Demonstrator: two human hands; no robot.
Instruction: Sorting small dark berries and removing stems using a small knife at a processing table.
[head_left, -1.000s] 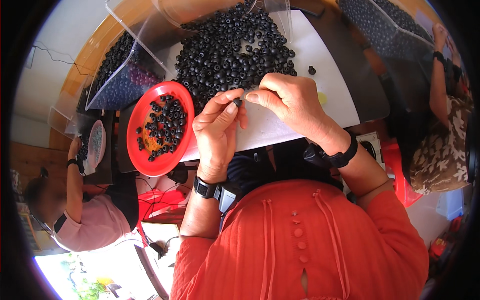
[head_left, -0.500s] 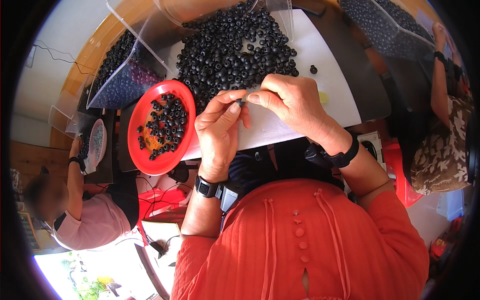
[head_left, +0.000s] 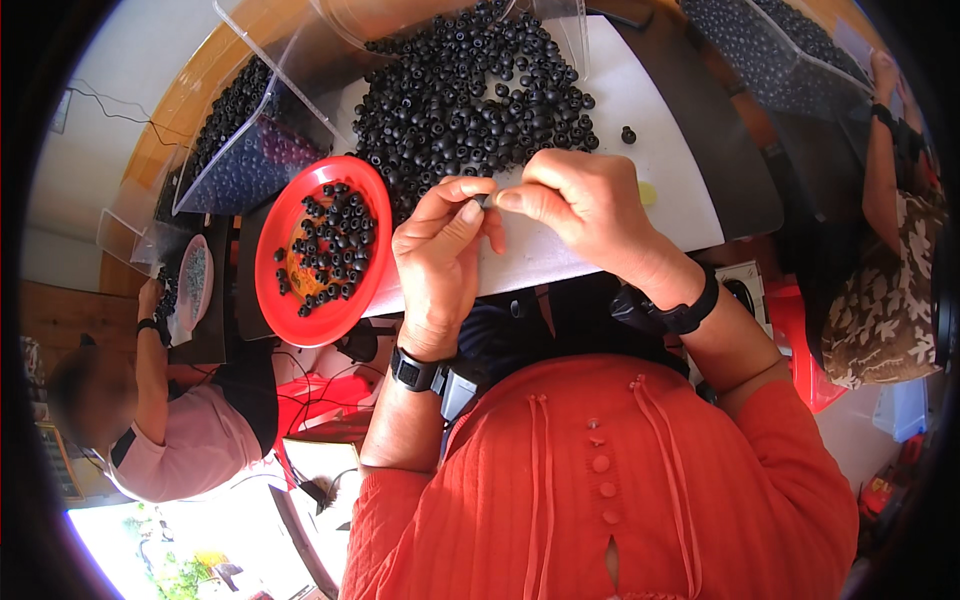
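Note:
My left hand [head_left: 438,240] pinches a small black round piece [head_left: 481,201] between thumb and fingertips. From the other side my right hand [head_left: 595,205] closes thumb and forefinger at the same piece, and the fingertips cover most of it. Both hands are just above the near edge of the white board [head_left: 665,150]. Just beyond them spreads a big pile of black hollow round pieces [head_left: 450,110]. Beside my left hand, a red plate [head_left: 272,235] carries several similar black pieces [head_left: 345,240].
A clear bin [head_left: 240,165] of black pieces stands left beyond the plate. One loose piece [head_left: 628,134] lies right of the pile. A co-worker [head_left: 190,440] sits at the left by a pale dish [head_left: 204,270]; another person's arm [head_left: 880,190] shows far right, near another clear bin [head_left: 760,50].
Both hands stay almost where they were, still pinching. The small piece between the fingertips looks slightly turned. The red plate has shifted barely, if at all.

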